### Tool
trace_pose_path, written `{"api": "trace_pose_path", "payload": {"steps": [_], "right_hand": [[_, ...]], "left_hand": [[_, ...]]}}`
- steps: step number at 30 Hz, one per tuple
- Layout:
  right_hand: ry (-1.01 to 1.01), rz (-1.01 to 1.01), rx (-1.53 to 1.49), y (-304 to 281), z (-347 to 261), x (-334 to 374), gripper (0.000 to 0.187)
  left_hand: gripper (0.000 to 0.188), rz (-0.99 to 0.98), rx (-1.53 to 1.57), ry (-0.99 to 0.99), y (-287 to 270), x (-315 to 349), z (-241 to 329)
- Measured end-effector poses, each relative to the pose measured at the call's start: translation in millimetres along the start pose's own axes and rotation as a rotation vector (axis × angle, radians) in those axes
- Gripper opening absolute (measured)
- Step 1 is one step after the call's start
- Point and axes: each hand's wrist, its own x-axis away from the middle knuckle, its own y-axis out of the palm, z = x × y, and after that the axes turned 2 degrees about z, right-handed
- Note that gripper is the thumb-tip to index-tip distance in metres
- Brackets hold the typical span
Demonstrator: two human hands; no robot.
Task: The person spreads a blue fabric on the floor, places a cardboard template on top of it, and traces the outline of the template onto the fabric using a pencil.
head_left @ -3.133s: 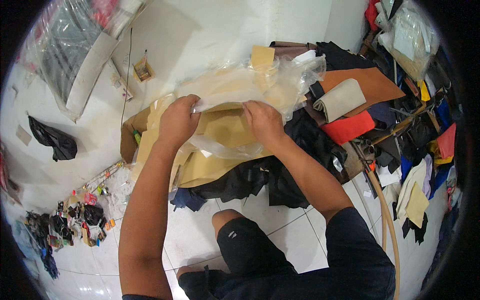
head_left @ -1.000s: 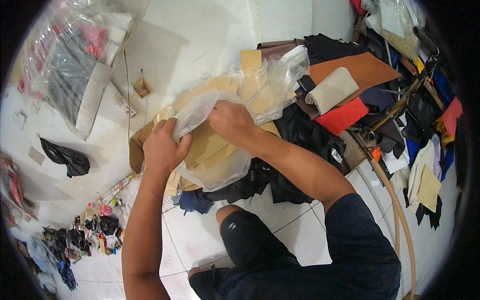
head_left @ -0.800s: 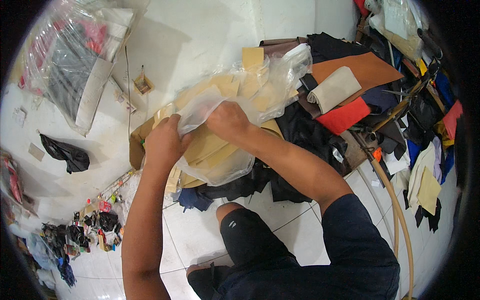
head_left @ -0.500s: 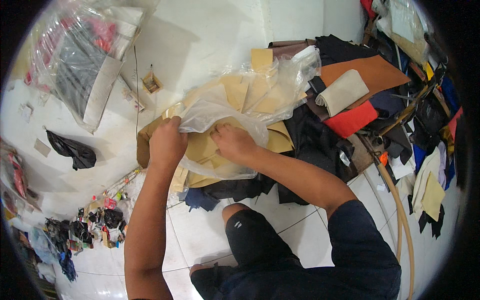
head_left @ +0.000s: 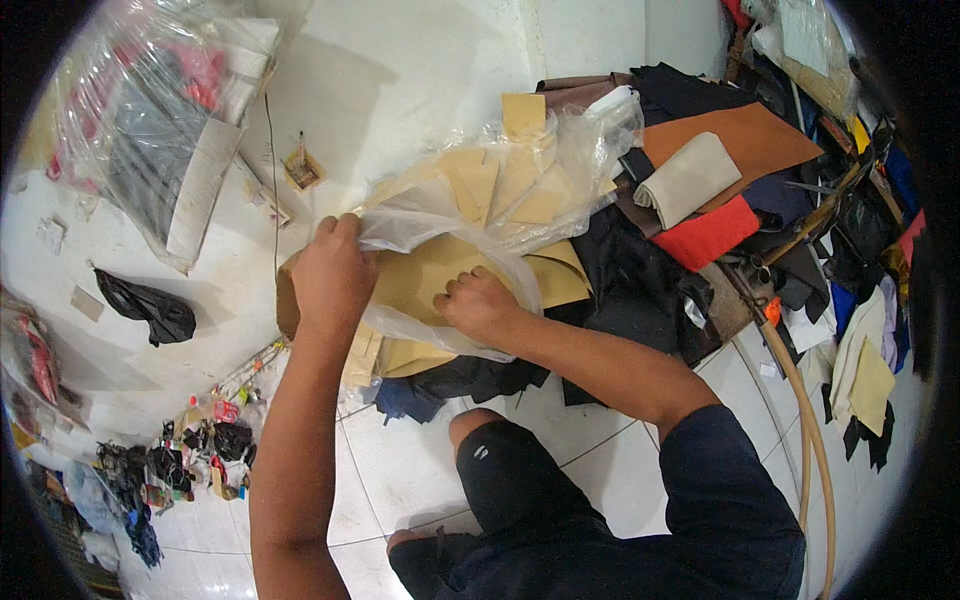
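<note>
Left hand (head_left: pixel 337 275) gripped the translucent plastic bag (head_left: pixel 400 230) at left; right hand (head_left: pixel 480 306) curled, its hold unclear; hard pulling risked a tear.

Sheets (head_left: pixel 415 275) lie inside the plastic bag (head_left: pixel 405 226); from it, a wrapped bundle (head_left: pixel 160 155) sits at ten o'clock, a folded cloth (head_left: pixel 692 178) at two, a hose (head_left: pixel 800 390) at four, clutter (head_left: pixel 175 465) at eight.

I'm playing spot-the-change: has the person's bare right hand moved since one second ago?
Yes, downward in the picture: the bare right hand was about level with the bright red, roughly rectangular piece of material and now sits below that level.
</note>
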Motion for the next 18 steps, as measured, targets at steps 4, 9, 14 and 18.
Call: {"api": "trace_pose_path", "payload": {"steps": [4, 9, 14, 18], "right_hand": [[0.105, 0.115, -0.084, -44.9, -2.0, 3.7, 0.023], [0.016, 0.639, 0.203, -79.5, 29.8, -30.3, 0.024], [0.018, 0.527, 0.185, -100.9, 34.7, -69.6, 0.016], [-0.028, 0.483, 0.148, -104.1, 40.7, -73.8, 0.014]], "left_hand": [[0.026, -0.084, -0.01, 0.056, -2.9, -0.1, -2.1], [0.035, -0.143, 0.054, 0.161, -11.3, -15.9, -5.3], [0.027, -0.132, 0.049, 0.289, -18.6, -28.0, -20.6], [0.03, -0.201, 0.256, 0.191, -25.8, -13.8, -15.9]]}}
